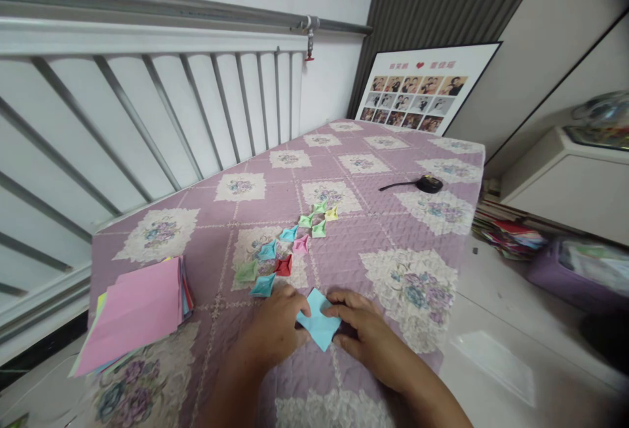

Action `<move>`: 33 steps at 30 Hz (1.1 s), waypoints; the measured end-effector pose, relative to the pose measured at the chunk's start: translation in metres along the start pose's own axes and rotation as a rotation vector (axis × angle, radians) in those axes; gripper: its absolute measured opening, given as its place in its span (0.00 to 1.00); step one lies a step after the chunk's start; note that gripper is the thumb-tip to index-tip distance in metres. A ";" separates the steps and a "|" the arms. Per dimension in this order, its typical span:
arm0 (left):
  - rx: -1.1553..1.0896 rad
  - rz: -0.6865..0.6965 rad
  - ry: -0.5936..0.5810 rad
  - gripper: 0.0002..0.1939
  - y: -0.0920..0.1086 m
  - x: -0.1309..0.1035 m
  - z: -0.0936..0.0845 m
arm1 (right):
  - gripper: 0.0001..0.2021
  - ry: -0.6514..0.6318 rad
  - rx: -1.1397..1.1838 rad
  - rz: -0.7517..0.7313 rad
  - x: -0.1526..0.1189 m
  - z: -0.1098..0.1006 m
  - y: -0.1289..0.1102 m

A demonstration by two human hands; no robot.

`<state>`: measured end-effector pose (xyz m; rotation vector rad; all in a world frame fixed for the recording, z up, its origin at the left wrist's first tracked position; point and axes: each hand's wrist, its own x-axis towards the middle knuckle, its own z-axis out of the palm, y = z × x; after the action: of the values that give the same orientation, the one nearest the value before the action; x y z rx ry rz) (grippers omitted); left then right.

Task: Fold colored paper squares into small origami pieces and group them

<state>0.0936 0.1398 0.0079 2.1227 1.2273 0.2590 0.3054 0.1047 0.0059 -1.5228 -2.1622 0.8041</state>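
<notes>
On my feed, the left hand [281,324] and right hand [362,323], fingers curled nearly closed, pinch opposite sides of a light-blue diamond-shaped paper [322,328], between the left and right edges of the purple floral-clothed table [346,267].

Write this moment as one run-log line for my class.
left hand: holding blue paper | right hand: holding same paper | farther off: small folded papers | left side: stacked coloured sheets

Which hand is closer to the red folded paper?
Left. The left hand is just on the near side of the red folded paper; the right hand is farther away, at the right side of the blue sheet.
</notes>
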 end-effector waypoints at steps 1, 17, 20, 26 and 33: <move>-0.003 0.003 0.005 0.14 0.000 0.000 0.000 | 0.20 0.008 -0.002 -0.001 0.001 0.000 0.000; -0.040 -0.009 0.001 0.12 -0.003 0.002 0.000 | 0.21 -0.026 0.026 0.022 0.000 -0.004 -0.001; -0.054 -0.009 -0.006 0.11 -0.002 0.002 -0.001 | 0.21 -0.017 0.030 0.015 -0.001 -0.003 0.001; -0.084 -0.005 -0.005 0.11 -0.001 0.002 -0.005 | 0.15 0.008 0.005 0.001 -0.001 -0.001 0.004; -0.094 -0.017 0.002 0.06 0.001 0.001 -0.007 | 0.06 0.060 -0.012 -0.005 0.005 0.002 0.002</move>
<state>0.0920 0.1436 0.0134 2.0312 1.2101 0.3053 0.3034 0.1094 0.0029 -1.5270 -2.1304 0.7361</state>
